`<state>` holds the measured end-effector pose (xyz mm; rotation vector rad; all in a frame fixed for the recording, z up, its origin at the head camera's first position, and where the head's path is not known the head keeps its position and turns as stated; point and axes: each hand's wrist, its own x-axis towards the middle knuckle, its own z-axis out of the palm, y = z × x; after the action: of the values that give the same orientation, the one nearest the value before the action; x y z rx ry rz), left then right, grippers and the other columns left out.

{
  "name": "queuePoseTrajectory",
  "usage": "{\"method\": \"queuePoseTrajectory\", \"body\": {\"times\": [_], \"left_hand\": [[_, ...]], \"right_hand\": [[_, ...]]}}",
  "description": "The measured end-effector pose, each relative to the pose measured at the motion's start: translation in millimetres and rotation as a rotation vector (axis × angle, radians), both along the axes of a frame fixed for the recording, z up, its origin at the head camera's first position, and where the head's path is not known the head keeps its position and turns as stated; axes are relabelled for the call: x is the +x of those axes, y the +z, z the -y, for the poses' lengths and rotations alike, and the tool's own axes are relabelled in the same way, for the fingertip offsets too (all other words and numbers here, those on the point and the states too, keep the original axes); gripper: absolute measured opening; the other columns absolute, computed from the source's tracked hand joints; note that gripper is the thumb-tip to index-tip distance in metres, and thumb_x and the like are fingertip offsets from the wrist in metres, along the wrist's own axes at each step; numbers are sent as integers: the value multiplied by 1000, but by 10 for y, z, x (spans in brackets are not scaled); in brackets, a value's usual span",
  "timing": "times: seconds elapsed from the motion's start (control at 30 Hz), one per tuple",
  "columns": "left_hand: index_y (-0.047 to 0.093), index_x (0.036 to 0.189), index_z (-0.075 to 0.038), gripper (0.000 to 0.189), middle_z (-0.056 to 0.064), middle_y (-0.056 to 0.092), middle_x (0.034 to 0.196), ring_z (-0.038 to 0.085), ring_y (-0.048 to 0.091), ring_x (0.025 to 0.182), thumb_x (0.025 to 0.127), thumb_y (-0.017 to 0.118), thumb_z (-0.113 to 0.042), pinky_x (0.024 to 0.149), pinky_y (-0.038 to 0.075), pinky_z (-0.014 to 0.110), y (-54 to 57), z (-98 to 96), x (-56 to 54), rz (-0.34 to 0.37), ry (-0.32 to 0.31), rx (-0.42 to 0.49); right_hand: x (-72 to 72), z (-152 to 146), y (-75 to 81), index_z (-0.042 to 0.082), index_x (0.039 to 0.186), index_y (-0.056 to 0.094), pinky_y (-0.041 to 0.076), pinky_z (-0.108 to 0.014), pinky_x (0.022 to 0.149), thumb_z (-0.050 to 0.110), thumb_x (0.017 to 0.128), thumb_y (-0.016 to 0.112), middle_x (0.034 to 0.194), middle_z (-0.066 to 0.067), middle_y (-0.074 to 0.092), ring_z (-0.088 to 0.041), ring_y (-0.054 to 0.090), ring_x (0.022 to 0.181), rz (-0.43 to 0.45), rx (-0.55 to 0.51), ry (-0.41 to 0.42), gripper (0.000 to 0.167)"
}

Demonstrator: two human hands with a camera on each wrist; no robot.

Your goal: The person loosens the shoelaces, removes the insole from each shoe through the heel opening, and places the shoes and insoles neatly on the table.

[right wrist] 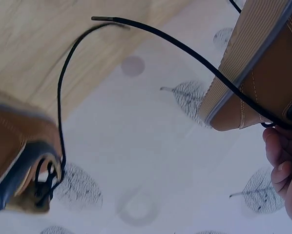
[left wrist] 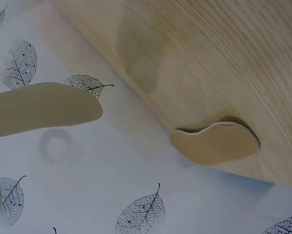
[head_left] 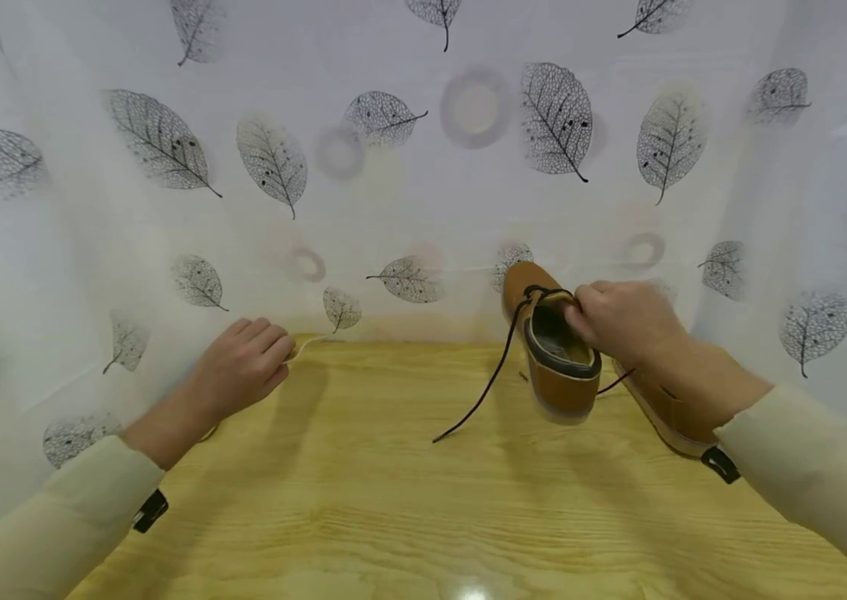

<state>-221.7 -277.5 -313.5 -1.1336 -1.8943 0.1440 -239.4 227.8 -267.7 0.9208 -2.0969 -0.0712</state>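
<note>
My left hand (head_left: 243, 367) holds a tan insole (left wrist: 48, 108) by one end; in the head view it is seen almost edge-on. A second tan insole (left wrist: 214, 144) lies at the table's edge, mostly hidden behind the left forearm in the head view. My right hand (head_left: 622, 321) grips a brown lace-up shoe (head_left: 562, 387) at the side of its opening, thumb at the inner rim. Heel toward me, the shoe is raised over the table with its dark lace (head_left: 483, 396) hanging to the left. The matching brown shoe (right wrist: 19, 156) stands behind the right wrist.
The wood-grain table (head_left: 363, 500) spreads below both hands. A pale curtain (head_left: 408, 192) with dark leaf prints hangs along the back and both sides, close behind the held shoe. Dark straps (head_left: 149, 510) show at the wrists.
</note>
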Motion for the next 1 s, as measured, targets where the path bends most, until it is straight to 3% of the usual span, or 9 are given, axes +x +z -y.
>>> {"method": "queuePoseTrajectory", "body": {"times": [0.13, 0.3, 0.4, 0.5, 0.6, 0.8, 1.0], "left_hand": [[61, 87, 0, 28, 13, 62, 81, 31, 57, 70, 97, 38, -12, 59, 43, 43, -16, 44, -3, -9, 13, -1], [59, 86, -1, 9, 13, 61, 81, 32, 56, 70, 88, 50, -5, 59, 42, 44, -36, 103, -2, -11, 28, -1], [59, 86, -2, 15, 13, 61, 80, 31, 56, 69, 91, 46, -8, 59, 41, 43, -64, 131, 2, -10, 43, 7], [60, 85, -3, 32, 12, 61, 79, 30, 57, 69, 99, 33, -14, 60, 40, 42, -99, 155, 3, -12, 66, 14], [59, 84, -3, 31, 12, 62, 79, 30, 57, 69, 97, 33, -13, 60, 41, 42, -127, 174, 4, -5, 78, 24], [56, 83, -2, 25, 13, 61, 79, 32, 55, 68, 93, 35, -12, 60, 41, 44, -212, 249, -28, 13, 109, 23], [54, 85, -2, 10, 14, 60, 82, 35, 56, 73, 85, 49, -11, 59, 40, 44, -377, 397, -61, 64, 185, -8]], "right_hand": [[11, -235, 126, 11, 63, 42, 28, -32, 37, 17, 85, 64, 52, 1, 38, -12, 29, 42, 53, 15, -89, 31], [55, -525, 241, 10, 65, 43, 28, -33, 40, 14, 88, 65, 54, 0, 38, -15, 31, 43, 149, 39, -205, 32], [72, -699, 306, 10, 66, 44, 31, -35, 40, 14, 91, 64, 54, -1, 40, -17, 34, 43, 205, 72, -301, 32], [82, -888, 376, 8, 68, 46, 36, -37, 42, 16, 96, 60, 56, -2, 42, -18, 38, 46, 310, 98, -411, 32], [83, -1081, 429, 6, 71, 49, 41, -40, 46, 17, 100, 56, 59, -3, 44, -19, 43, 50, 397, 98, -494, 31], [81, -1437, 480, 2, 77, 57, 46, -41, 54, 16, 101, 56, 61, -3, 49, -21, 48, 56, 493, 102, -601, 28], [71, -1761, 383, 5, 64, 46, 41, -36, 52, 12, 99, 58, 57, -3, 43, -20, 44, 53, 515, 173, -652, 37]]}}
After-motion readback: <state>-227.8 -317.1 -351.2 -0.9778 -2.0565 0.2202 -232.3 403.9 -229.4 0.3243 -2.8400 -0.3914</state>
